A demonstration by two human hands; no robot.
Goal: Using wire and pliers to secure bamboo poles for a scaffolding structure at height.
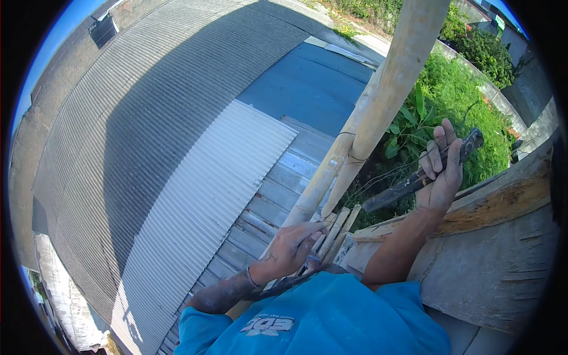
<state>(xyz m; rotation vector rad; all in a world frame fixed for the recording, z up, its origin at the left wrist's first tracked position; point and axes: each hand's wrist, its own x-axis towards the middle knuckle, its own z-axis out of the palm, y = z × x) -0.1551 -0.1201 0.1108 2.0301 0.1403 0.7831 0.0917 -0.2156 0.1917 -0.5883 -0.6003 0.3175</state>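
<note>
My left hand (pixel 290 248) is closed in a pinch beside the lower end of a wooden pole (pixel 384 97). A thin wire end seems to stick out from its fingertips. Loops of dark wire (pixel 354 158) bind this pole to a second round pole (pixel 331 168) that slants alongside. Raised on the right, my right hand (pixel 441 168) holds a long dark hand tool (pixel 393 194) across the palm, some fingers pointing up. The tool's exact kind is unclear. Loose thin wires run between the poles and the right hand.
Below left lie a grey corrugated roof (pixel 189 71), a white corrugated sheet (pixel 213 165) and blue panels (pixel 307 83). Wooden strips (pixel 340 231) stand close to my left hand. A plywood board with a rough timber edge (pixel 497 207) is at right, plants (pixel 455 94) beyond.
</note>
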